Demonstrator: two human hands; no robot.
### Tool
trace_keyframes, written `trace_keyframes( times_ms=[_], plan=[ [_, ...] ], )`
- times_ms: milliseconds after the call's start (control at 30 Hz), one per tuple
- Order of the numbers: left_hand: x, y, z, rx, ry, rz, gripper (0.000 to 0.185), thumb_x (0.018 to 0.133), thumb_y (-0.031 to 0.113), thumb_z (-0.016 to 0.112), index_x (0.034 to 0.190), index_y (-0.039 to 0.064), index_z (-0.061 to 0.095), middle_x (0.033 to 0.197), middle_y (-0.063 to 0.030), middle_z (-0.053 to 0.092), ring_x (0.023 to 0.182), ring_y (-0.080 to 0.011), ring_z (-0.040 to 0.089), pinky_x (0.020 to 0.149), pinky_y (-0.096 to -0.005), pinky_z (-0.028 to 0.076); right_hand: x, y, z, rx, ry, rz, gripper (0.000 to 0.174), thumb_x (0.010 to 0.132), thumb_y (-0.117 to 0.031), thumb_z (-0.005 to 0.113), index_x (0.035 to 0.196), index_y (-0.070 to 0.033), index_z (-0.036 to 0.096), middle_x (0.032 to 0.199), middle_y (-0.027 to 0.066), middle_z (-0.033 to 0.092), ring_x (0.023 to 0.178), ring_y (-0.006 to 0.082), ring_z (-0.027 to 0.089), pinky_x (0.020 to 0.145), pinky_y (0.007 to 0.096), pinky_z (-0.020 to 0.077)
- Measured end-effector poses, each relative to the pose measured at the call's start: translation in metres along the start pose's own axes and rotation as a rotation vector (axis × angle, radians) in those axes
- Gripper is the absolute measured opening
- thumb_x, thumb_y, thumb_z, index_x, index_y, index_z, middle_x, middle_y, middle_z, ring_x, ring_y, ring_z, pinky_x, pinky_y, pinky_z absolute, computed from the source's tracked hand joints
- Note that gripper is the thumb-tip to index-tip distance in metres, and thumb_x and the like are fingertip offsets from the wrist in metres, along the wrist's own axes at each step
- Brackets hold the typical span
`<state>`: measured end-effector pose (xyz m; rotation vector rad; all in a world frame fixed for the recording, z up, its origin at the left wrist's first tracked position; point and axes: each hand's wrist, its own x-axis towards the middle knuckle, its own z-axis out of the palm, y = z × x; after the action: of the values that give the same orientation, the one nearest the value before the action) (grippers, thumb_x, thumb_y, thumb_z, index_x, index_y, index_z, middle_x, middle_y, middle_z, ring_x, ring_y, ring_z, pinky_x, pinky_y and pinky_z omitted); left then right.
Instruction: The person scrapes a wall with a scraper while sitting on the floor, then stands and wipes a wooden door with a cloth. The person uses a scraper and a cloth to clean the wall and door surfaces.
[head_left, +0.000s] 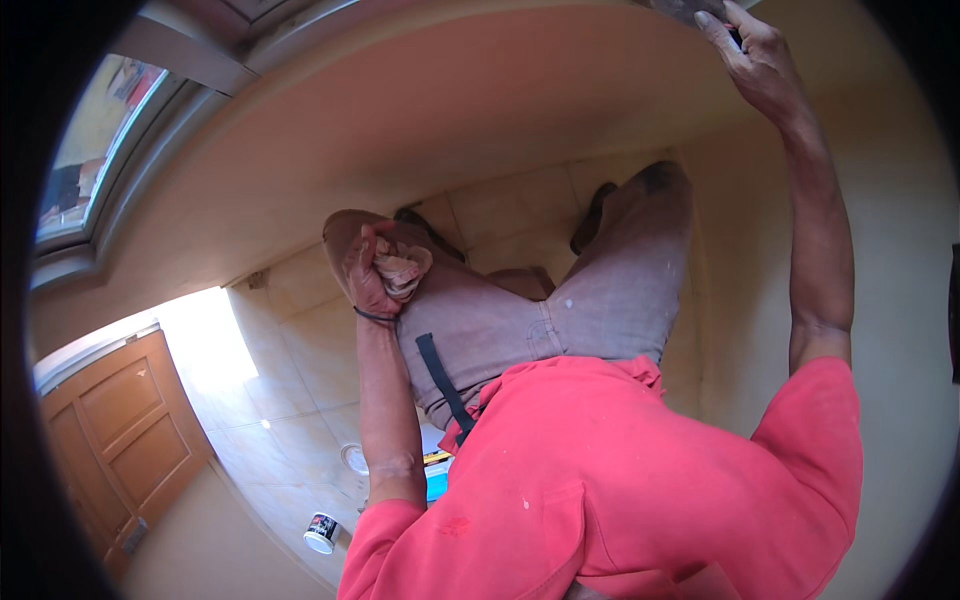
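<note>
My left hand (373, 274) rests by my left knee, its fingers curled around a crumpled pale cloth (405, 270). A dark band circles that wrist. Raised to the far upper right, my right hand (761, 64) grips a flat-bladed hand tool (686, 9) with a dark and red handle, close to the wall. The top edge of the view cuts off part of this tool, so its exact kind is unclear. Between my arms are my spread knees in grey trousers (480, 322), with a black strap (446, 382) hanging at the left hip.
A plain painted wall (480, 90) curves across in front, with a framed window (101, 150) at upper left. On the tiled floor (289, 360) stand a small labelled tub (322, 531) and a round clear lid or dish (354, 459). A panelled wooden door (131, 431) is at left.
</note>
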<state>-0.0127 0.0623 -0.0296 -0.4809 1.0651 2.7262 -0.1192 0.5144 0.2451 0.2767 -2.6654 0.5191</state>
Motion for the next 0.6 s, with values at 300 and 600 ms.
trace_keyframes(
  times_ms=[300,600],
  plan=[
    [0.001,-0.001,-0.004,-0.025,0.005,-0.024,0.038,0.105,0.032,0.062,0.110,-0.006,0.067,0.070,-0.0047,0.060,0.058,-0.0188,0.063,0.045,-0.0383,0.060,0.005,0.009,0.000,-0.003,-0.093,0.054,0.026,0.102,-0.022,0.060,0.098,0.004,0.063,0.077,0.0246,0.067,0.070,0.0347,0.067,0.067,0.0458,0.0491],
    [0.000,-0.001,-0.001,-0.014,-0.065,-0.034,0.037,0.104,0.032,0.063,0.110,-0.005,0.067,0.070,-0.0053,0.060,0.059,-0.0201,0.065,0.046,-0.0381,0.061,0.004,-0.001,0.004,-0.020,-0.092,0.041,0.025,0.101,-0.020,0.061,0.098,0.004,0.064,0.076,0.0244,0.067,0.068,0.0329,0.068,0.064,0.0445,0.0493]
  ],
)
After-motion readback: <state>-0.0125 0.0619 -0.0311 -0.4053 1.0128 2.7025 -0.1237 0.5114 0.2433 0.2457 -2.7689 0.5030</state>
